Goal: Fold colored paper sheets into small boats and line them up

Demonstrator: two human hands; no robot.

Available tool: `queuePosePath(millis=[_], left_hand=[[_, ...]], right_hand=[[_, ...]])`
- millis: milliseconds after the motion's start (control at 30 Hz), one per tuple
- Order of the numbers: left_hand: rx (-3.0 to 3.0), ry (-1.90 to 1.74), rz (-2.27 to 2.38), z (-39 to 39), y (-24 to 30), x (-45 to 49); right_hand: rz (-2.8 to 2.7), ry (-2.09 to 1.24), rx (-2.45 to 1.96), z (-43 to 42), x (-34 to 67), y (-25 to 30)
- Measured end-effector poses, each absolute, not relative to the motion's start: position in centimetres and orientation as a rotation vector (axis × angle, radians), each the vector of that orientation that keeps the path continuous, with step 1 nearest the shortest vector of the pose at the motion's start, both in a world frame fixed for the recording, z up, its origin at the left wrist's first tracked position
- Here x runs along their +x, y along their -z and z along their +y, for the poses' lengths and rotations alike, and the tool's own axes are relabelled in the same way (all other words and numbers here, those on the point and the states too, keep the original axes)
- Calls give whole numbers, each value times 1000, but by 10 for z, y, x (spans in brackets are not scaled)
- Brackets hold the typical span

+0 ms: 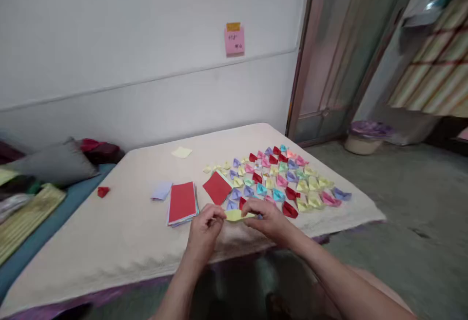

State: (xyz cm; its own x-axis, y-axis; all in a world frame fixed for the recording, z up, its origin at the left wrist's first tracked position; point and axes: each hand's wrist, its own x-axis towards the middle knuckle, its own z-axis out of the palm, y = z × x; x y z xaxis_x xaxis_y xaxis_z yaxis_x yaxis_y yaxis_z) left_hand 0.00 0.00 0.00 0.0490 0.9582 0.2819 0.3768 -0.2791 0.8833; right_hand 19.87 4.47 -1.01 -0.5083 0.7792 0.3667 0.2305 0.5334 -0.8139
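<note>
A small folded yellow paper is stretched between my two hands, just over the near part of the covered table. My left hand pinches its left end between thumb and fingers. At the other end, my right hand grips the paper with bent fingers. Just beyond my hands lies a red paper sheet, turned at an angle. To its left is a stack of coloured paper with a red sheet on top. Rows of folded paper boats in many colours spread out to the right.
A light cloth covers the table. On it are a pale blue paper, a yellow paper and a red folded piece. A grey cushion lies at left; a bin stands by the door.
</note>
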Motion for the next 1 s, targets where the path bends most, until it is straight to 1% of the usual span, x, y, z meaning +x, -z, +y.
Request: queuePosePath(millis=[200, 467, 633, 733, 1000], left_hand=[[1647, -1253, 1433, 1, 1, -2], [1493, -1257, 1589, 3, 10, 3], [1410, -1284, 1496, 3, 13, 11], [1317, -1248, 1384, 2, 13, 18], [1256, -1138, 1189, -1, 12, 29]], right_hand=[[-2013, -775, -717, 45, 196, 11], [-2244, -417, -565, 33, 191, 18], [-2324, -176, -613, 31, 186, 21], [-2276, -209, -668, 32, 185, 24], [-2085, -511, -957, 34, 185, 23]])
